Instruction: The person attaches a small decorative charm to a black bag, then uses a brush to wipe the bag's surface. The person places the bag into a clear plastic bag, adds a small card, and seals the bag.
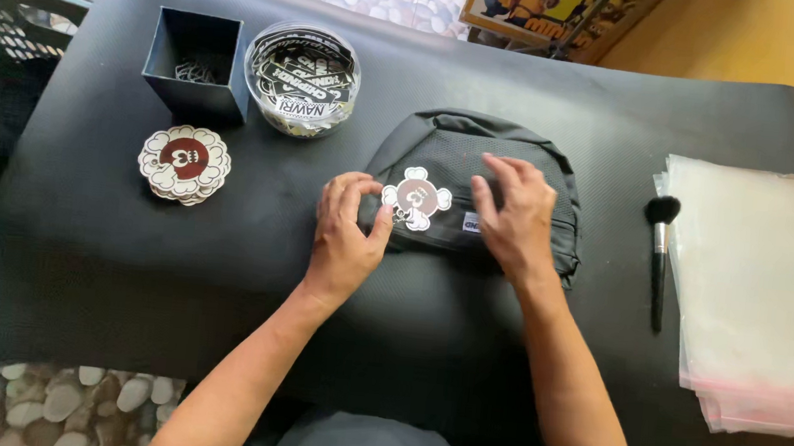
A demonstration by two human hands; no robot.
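Cloud-edged brown-and-white tag (pixel 416 197) on folded black cap (pixel 517 181), left hand (pixel 346 233) grip pinching it, right hand (pixel 514 215) flat, open.

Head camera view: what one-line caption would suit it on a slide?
Both hands, left hand and right hand, press a flower-shaped sticker on a black cap.

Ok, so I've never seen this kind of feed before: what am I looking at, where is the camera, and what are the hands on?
There is one picture, from a camera worn on the person's head, looking down at their two bare hands over a black mat. The left hand pinches the edge of a flower-shaped sticker lying on a black cap. The right hand rests flat on the cap beside it. On the left lie a sticker stack, a dark box and a round clear tub of stickers. On the right lie a brush and a pile of clear bags.
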